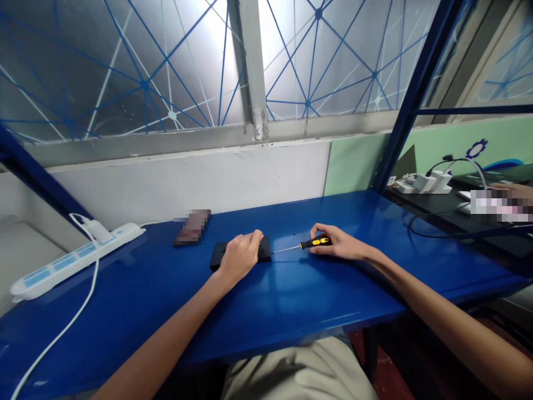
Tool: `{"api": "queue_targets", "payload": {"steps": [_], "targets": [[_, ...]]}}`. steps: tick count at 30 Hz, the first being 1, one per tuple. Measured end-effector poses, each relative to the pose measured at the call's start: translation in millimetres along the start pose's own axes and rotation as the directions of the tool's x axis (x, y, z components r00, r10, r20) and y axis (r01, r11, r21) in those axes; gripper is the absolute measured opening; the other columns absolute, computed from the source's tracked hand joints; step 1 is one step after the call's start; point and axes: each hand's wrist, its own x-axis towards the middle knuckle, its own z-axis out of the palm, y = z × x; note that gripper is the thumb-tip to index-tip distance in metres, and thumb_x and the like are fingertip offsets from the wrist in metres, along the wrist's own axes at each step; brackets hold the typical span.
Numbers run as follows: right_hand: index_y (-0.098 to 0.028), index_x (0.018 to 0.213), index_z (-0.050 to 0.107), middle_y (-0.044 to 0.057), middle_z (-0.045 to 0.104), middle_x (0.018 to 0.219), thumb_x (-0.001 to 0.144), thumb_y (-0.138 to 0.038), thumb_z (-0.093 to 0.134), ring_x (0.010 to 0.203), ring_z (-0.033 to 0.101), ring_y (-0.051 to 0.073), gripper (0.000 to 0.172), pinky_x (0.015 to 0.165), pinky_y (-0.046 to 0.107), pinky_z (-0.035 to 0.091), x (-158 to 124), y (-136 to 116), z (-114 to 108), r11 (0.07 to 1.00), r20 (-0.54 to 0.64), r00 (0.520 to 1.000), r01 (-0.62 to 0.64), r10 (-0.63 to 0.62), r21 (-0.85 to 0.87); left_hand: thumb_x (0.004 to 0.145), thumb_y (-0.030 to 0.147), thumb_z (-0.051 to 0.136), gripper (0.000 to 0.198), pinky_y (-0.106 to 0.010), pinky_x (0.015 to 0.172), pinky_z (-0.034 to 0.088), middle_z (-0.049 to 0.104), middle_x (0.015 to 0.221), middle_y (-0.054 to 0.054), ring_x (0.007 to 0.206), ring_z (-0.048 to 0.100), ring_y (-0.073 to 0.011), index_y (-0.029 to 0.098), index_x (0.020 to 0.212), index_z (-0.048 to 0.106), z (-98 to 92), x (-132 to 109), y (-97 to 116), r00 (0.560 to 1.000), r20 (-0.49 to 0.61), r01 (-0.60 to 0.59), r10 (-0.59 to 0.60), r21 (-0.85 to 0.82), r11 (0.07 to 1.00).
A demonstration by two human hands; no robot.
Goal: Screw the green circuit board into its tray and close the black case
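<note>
A flat black box (265,251) lies on the blue table (316,300), near its middle. My left hand (241,253) grips the box from above, its fingers wrapped over the far edge and hiding the box's middle. To the right, my right hand (333,242) holds a black and yellow screwdriver (316,242) by the handle between thumb and fingers. The screwdriver's thin metal shaft points left, and its tip is at the right end of the box. Whether the tip sits in a screw is too small to tell.
A phone (192,227) lies behind the box, to the left. At the far left is a white power strip (79,260) with a plugged-in charger and a white cable. Another power strip (425,183) and a person's hand (516,191) are on the black table at right.
</note>
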Motion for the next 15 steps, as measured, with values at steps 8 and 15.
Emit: {"api": "queue_targets", "payload": {"steps": [8, 15], "targets": [[-0.017, 0.073, 0.059, -0.002, 0.048, 0.060, 0.090, -0.060, 0.051, 0.055, 0.040, 0.011, 0.047, 0.051, 0.025, 0.028, 2.5, -1.4, 0.3, 0.971, -0.100, 0.995, -0.016, -0.008, -0.238, 0.104, 0.020, 0.031, 0.026, -0.028, 0.057, 0.038, 0.064, 0.067, -0.002, 0.059, 0.061, -0.0180, 0.017, 0.088, 0.052, -0.9, -0.2, 1.0, 1.000, -0.012, -0.003, 0.003, -0.002, 1.000], [-0.021, 0.095, 0.050, -0.005, 0.053, 0.064, 0.081, -0.056, 0.066, 0.048, 0.041, 0.010, 0.040, 0.047, 0.024, 0.028, 1.0, -0.4, 0.2, 0.998, 0.000, 0.998, -0.057, 0.057, -0.003, 0.104, 0.022, 0.034, 0.024, -0.028, 0.058, 0.037, 0.065, 0.070, -0.002, 0.061, 0.062, -0.0179, 0.018, 0.090, 0.052, 0.2, -0.2, 0.9, 0.999, -0.038, -0.014, 0.014, 0.002, 1.000]]}}
